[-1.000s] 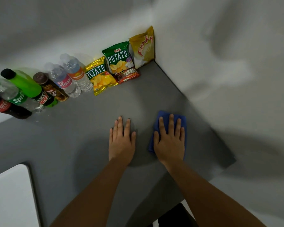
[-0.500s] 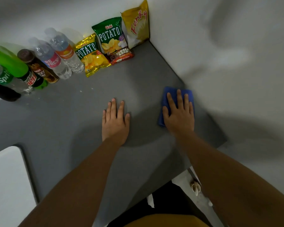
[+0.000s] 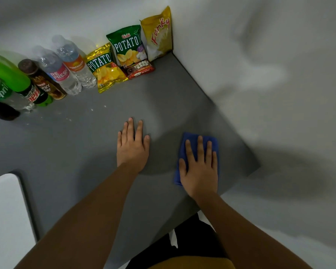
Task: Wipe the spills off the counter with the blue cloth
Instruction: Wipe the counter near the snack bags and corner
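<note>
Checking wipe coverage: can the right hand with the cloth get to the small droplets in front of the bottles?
Probably yes. The right hand lies flat on the blue cloth, and the droplets sit on open counter. The left hand, flat on the counter, lies near that diagonal path, so it may need to lift.

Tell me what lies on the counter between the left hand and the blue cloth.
Nothing: in the head view only bare grey counter, in shadow, separates the left hand from the blue cloth under the right hand.
</note>
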A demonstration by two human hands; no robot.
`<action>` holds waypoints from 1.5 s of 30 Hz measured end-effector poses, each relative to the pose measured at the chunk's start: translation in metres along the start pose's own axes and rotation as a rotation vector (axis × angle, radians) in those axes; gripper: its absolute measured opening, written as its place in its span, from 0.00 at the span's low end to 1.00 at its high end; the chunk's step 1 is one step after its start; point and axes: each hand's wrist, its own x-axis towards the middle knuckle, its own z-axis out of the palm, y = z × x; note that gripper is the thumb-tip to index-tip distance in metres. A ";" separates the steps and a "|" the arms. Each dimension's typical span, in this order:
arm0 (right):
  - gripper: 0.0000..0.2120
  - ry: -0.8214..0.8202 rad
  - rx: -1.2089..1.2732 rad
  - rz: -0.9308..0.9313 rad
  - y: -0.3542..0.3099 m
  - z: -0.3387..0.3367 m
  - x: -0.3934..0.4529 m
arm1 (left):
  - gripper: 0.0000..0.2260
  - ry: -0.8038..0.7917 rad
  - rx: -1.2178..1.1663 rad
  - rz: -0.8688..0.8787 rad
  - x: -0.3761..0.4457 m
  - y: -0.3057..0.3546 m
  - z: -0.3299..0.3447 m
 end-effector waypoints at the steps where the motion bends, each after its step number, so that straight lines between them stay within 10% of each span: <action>1: 0.32 0.004 0.003 -0.027 0.002 0.000 0.006 | 0.26 0.005 -0.002 0.000 0.000 0.000 -0.001; 45: 0.30 -0.048 0.096 -0.026 -0.015 0.001 -0.020 | 0.26 0.015 -0.006 0.042 -0.085 -0.058 -0.016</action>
